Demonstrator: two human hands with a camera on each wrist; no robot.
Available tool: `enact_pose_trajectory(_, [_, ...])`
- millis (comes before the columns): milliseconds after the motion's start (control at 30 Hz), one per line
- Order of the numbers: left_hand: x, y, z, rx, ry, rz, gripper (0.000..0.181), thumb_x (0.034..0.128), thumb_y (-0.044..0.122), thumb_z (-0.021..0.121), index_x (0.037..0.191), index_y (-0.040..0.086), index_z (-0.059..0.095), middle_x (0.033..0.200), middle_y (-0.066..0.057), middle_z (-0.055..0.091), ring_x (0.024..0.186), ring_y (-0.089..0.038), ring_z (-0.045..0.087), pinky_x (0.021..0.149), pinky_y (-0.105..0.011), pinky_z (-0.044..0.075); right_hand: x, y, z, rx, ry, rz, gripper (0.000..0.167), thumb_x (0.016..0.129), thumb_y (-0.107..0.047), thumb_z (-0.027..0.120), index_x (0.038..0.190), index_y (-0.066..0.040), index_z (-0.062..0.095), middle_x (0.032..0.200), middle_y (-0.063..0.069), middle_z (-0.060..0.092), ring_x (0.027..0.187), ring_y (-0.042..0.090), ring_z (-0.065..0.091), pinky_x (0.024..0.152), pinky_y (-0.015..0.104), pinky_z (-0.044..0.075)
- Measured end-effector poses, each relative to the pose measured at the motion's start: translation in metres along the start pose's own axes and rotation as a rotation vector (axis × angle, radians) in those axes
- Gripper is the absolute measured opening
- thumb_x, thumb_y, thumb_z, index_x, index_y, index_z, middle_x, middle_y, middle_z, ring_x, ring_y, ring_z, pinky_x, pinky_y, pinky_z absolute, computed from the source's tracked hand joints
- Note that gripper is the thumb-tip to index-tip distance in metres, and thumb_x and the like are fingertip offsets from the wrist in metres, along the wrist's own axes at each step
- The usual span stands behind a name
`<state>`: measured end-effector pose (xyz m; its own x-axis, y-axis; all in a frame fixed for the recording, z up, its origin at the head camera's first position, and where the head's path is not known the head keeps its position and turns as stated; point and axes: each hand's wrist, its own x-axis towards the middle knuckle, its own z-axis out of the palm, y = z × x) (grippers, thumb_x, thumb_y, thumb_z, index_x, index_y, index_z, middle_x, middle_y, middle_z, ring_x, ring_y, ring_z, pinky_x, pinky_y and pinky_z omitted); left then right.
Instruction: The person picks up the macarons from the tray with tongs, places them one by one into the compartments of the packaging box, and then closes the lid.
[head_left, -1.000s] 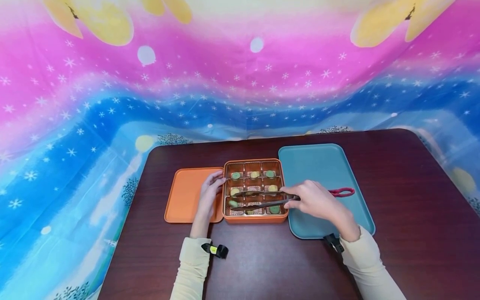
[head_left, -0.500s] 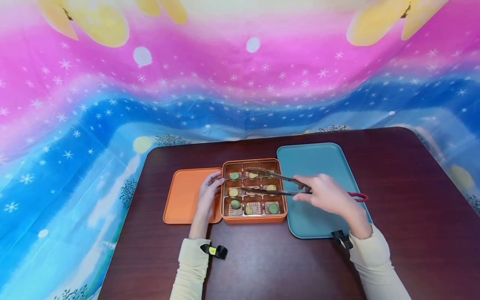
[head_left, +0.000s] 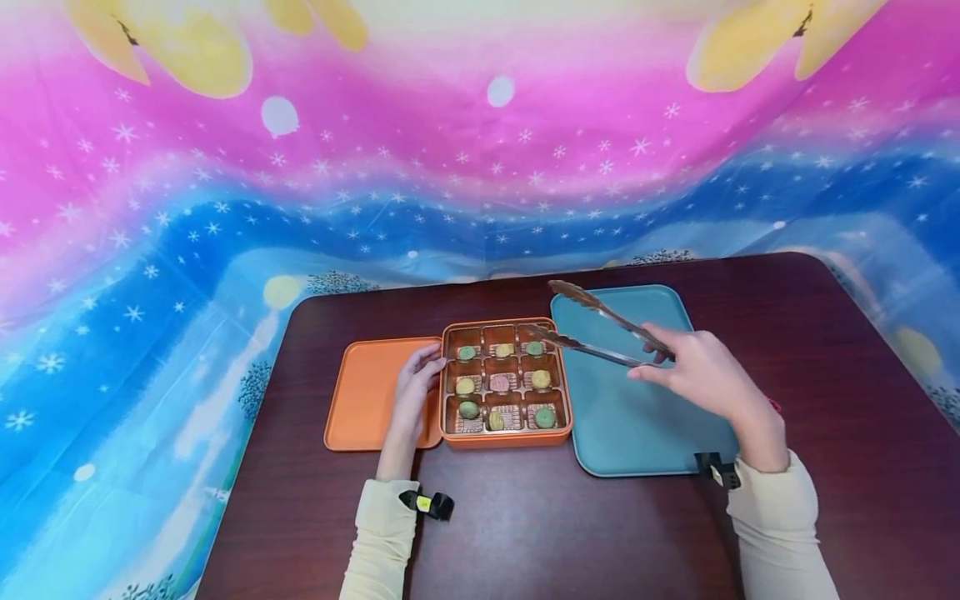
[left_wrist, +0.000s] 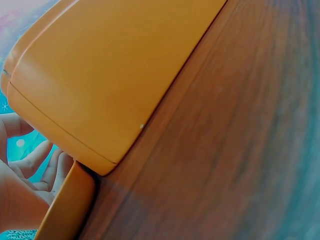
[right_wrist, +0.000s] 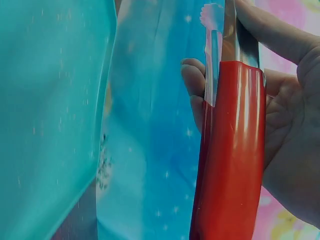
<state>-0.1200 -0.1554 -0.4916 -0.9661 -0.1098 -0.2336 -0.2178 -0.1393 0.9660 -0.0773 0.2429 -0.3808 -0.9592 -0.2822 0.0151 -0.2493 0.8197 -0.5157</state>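
An orange divided box [head_left: 507,442] stands on the table, with small round moulded pastries in its compartments, green [head_left: 544,417], yellow [head_left: 541,379] and one pink [head_left: 499,382]. Fingertips of my left hand [head_left: 412,392] rest against the box's left side, the fingers loosely extended. My right hand [head_left: 708,371] grips metal tongs [head_left: 581,297] above the teal tray. The tongs' arms are spread with nothing between them; the lower tip is over the box's back right corner. In the right wrist view, the red handle [right_wrist: 235,150] lies against the right palm.
An orange lid [head_left: 363,392] lies left of the box, partly under the left hand. Right of the box lies a flat teal tray [head_left: 637,442]. All stand on a dark wood table [head_left: 510,525], with a printed cloth [head_left: 480,167] hanging behind it.
My right hand has carried the tongs from the box's front left compartment back, up and to the right, and their arms have spread wider. The left hand stays at the box.
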Motion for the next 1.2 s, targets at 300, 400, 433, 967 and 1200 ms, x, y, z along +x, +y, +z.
enact_pose_trajectory(300, [-0.002, 0.001, 0.001, -0.022, 0.002, 0.016, 0.04, 0.1003, 0.01, 0.065, 0.138, -0.003, 0.059, 0.133, -0.018, 0.061, 0.098, -0.012, 0.064, 0.084, -0.025, 0.052, -0.013, 0.028, -0.016, -0.008, 0.115, 0.076, 0.057, 0.088, -0.036, 0.084, 0.13, -0.003, 0.063, 0.08, 0.004, 0.063, 0.061, 0.018, 0.045, 0.051, 0.033, 0.035])
enact_pose_trajectory(400, [-0.001, 0.0, 0.0, -0.017, 0.002, 0.018, 0.04, 0.1005, 0.01, 0.064, 0.138, -0.003, 0.059, 0.133, -0.018, 0.061, 0.098, -0.013, 0.064, 0.084, -0.025, 0.052, -0.017, 0.037, -0.018, -0.014, 0.15, 0.085, 0.047, 0.088, -0.036, 0.084, 0.119, -0.006, 0.064, 0.073, 0.001, 0.053, 0.06, 0.017, 0.041, 0.051, 0.033, 0.032])
enact_pose_trajectory(433, [-0.002, 0.001, 0.0, -0.013, 0.001, 0.018, 0.04, 0.1005, 0.01, 0.064, 0.138, -0.003, 0.059, 0.133, -0.018, 0.061, 0.099, -0.013, 0.064, 0.084, -0.025, 0.052, -0.018, 0.039, -0.019, -0.016, 0.158, 0.089, 0.043, 0.088, -0.036, 0.084, 0.113, -0.007, 0.064, 0.071, 0.001, 0.05, 0.06, 0.017, 0.039, 0.051, 0.033, 0.031])
enact_pose_trajectory(967, [-0.002, -0.001, 0.0, 0.005, 0.0, 0.026, 0.041, 0.102, 0.012, 0.064, 0.139, -0.003, 0.059, 0.134, -0.018, 0.061, 0.098, -0.011, 0.064, 0.084, -0.025, 0.052, -0.034, 0.077, -0.027, -0.06, 0.298, 0.219, 0.044, 0.087, -0.032, 0.085, 0.101, 0.003, 0.062, 0.061, 0.001, 0.045, 0.057, 0.021, 0.04, 0.054, 0.036, 0.033])
enact_pose_trajectory(1200, [-0.001, -0.002, 0.0, 0.001, 0.002, 0.02, 0.041, 0.1017, 0.013, 0.064, 0.139, -0.002, 0.059, 0.133, -0.016, 0.061, 0.1, -0.012, 0.063, 0.085, -0.025, 0.051, -0.041, 0.09, -0.029, -0.044, 0.298, 0.29, 0.044, 0.09, -0.034, 0.082, 0.087, 0.001, 0.057, 0.062, 0.005, 0.045, 0.06, 0.025, 0.042, 0.055, 0.038, 0.034])
